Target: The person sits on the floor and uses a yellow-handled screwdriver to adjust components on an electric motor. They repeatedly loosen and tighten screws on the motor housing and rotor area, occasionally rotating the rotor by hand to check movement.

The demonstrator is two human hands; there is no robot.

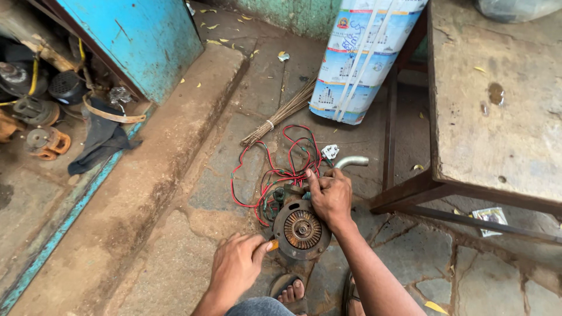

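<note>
Cracked stone floor (175, 275) outdoors, dusty, with a raised concrete step running along the left. Far left, behind a blue metal panel (140, 41): old motor parts (35, 111) piled up, plus a dark rag (99, 143) hanging over the edge.

Moving right, left hand (234, 266) down low, fingers curled shut around a tool with an orange handle (273, 245), tip right up against the rim of the motor (301, 229). Motor sitting on the floor between both hands, round rusty face up, copper windings showing in the middle. Sandalled foot (290, 292) just below it.

Right hand (331, 196) on top of the motor's far side, fingers bent and pressing down on the body; can't tell if actually gripping anything. Tangle of red and green wires (275, 169) spilling out behind, with a white plug (329, 151) and a bent grey pipe (351, 161) beside it. Twig broom (281, 114) lying further back, leaning printed sack (363, 58) behind that.

Far right: worn wooden table (497, 105) on a metal frame.
</note>
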